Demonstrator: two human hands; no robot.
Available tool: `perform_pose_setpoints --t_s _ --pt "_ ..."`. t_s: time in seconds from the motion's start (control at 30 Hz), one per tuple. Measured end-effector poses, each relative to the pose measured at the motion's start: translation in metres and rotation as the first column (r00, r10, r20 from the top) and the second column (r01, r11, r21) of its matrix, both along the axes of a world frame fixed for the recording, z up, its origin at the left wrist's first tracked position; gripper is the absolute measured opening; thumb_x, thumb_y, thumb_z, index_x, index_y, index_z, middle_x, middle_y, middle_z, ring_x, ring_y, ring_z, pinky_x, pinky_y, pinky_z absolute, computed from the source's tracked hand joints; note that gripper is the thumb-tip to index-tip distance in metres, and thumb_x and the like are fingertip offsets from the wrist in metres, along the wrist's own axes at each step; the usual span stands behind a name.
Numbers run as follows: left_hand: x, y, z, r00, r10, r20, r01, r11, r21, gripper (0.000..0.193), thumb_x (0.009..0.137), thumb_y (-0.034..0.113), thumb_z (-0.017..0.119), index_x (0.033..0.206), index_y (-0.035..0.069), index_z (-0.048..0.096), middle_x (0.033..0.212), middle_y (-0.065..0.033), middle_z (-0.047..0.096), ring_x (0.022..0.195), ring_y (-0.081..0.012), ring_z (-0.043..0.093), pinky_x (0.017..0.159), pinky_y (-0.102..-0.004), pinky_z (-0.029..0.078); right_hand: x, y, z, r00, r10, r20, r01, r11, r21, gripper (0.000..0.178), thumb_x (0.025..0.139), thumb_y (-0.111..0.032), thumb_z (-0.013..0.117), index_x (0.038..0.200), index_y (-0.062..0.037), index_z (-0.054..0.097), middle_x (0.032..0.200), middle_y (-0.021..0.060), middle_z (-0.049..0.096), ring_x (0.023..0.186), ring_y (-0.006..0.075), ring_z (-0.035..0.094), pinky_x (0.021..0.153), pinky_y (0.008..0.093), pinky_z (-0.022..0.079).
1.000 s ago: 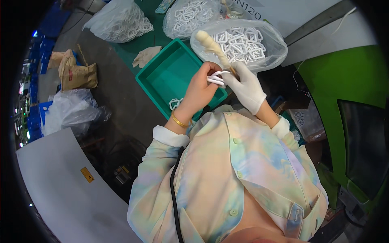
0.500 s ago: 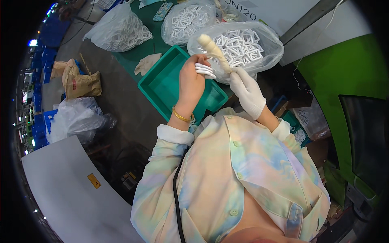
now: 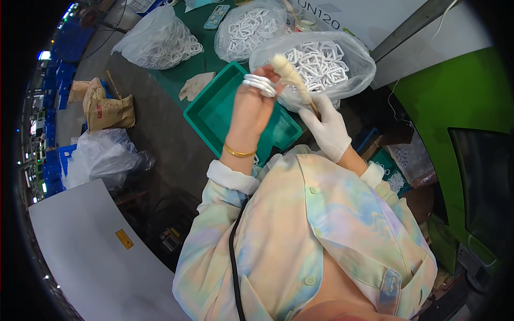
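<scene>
My left hand, bare and with a gold bangle at the wrist, is raised over the green tray. A few white rings are held in its fingers, which are slightly blurred. My right hand, in a white glove, is closed round the thin handle of a stick whose head is wrapped in cream cloth. The wrapped head leans up and left, close beside the left fingertips; whether they touch I cannot tell. Behind it stands an open clear bag full of white angular rings.
Two more bags of white rings stand on the green table, near a phone and a glass jar. A beige cloth lies left of the tray. A green machine panel rises at the right.
The left hand has turned and shifted slightly, with the rings now higher and further left. The right hand's wrapped stick has moved a little right and down, showing its thin handle.
</scene>
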State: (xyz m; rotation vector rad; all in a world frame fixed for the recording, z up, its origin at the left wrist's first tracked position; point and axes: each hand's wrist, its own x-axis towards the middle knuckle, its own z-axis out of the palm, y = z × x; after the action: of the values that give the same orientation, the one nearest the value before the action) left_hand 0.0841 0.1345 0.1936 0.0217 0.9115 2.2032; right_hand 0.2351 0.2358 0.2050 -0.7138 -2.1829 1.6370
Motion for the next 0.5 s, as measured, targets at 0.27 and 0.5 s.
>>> perform_pose_setpoints --t_s 0.27,0.5 --pt "0.048 0.015 0.004 0.975 -0.189 0.119 0.201 0.975 -0.093 0.023 0.097 0.013 0.053 0.117 0.001 0.057 0.109 -0.0062 0.064 0.096 -0.0158 0.063 0.085 -0.0303 0.051 -0.018 0.007 0.020 0.999 0.005 -0.032 -0.004 0.999 0.032 0.029 0.085 -0.024 0.067 0.100 -0.0016 0.055 0.067 0.0042 0.052 0.061 0.0089 0.048 0.058 0.0284 0.043" --pt "0.031 0.003 0.012 0.179 -0.510 -0.841 -0.354 0.764 -0.539 0.027 0.088 0.000 0.056 0.115 -0.004 0.054 0.104 -0.0140 0.064 0.096 -0.0219 0.063 0.082 -0.0366 0.049 -0.013 0.016 0.020 0.984 0.107 0.143 -0.112 0.993 0.027 0.030 0.086 -0.026 0.066 0.100 -0.0018 0.055 0.073 0.0072 0.056 0.067 0.0123 0.051 0.064 0.0308 0.045"
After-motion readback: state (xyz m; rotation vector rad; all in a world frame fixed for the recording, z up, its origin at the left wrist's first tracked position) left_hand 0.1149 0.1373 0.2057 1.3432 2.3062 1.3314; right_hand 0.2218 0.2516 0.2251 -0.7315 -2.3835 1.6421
